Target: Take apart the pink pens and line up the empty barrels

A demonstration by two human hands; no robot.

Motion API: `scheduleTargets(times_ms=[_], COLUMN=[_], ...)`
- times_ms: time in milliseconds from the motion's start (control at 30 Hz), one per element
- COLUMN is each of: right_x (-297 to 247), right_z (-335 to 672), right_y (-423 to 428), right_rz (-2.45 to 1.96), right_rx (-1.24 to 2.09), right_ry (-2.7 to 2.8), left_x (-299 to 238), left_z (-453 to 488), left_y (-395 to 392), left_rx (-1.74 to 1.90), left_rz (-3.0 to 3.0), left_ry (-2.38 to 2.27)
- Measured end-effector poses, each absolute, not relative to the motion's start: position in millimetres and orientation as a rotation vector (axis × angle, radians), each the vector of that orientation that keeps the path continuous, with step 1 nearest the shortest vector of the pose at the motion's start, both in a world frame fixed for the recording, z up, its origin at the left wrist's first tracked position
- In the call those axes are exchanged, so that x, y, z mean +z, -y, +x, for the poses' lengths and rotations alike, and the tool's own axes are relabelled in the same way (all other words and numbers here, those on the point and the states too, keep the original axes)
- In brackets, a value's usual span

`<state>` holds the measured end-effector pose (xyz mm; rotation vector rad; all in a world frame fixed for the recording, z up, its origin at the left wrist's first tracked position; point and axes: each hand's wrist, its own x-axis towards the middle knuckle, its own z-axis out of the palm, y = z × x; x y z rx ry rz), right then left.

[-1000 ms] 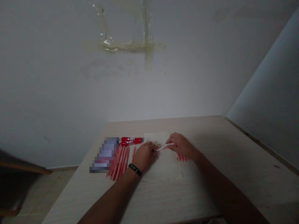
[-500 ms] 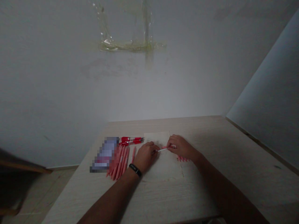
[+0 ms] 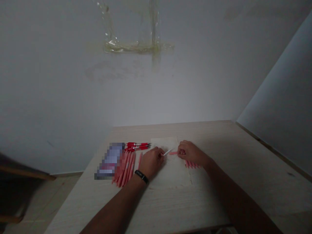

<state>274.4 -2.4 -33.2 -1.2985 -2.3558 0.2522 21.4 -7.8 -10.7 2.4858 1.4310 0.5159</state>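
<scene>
My left hand (image 3: pixel 153 160), with a black band at the wrist, is closed in a pinch on a thin white stick (image 3: pixel 167 152) that looks like a pen refill. The stick points up and to the right. Across from it my right hand (image 3: pixel 188 152) is closed, its fingertips on a slim pink pen barrel (image 3: pixel 173 153) that sticks out to the left. Both hands are over a pale sheet (image 3: pixel 170 177) on the table. Close below my right hand lie several pink pen pieces (image 3: pixel 192 164) in a row, partly hidden by the wrist.
Left of my left hand lies a group of pink pens (image 3: pixel 126 169), with a single pink pen (image 3: pixel 139 161) beside the hand. Several red pens (image 3: pixel 137 147) lie behind them. A blurred-out flat object (image 3: pixel 109 161) is at the table's left. A wall (image 3: pixel 170 97) rises behind the table (image 3: pixel 243 152).
My right hand has let go of the white stick's end and shifted slightly right. The stick now tilts up more steeply from my left hand, and more of the pink barrel shows.
</scene>
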Motion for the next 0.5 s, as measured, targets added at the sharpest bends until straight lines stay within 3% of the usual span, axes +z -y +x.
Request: scheduleTargets(times_ms=[500], right_x=[-33.1], right_z=[271.8], right_y=[3.7], right_rz=[-1.436], right_rx=[0.372], right_ry=[2.38], left_x=[-15.5], left_z=[20.4], left_y=[6.4], left_rx=[0.517], left_rz=[2.518], left_ry=[-1.404])
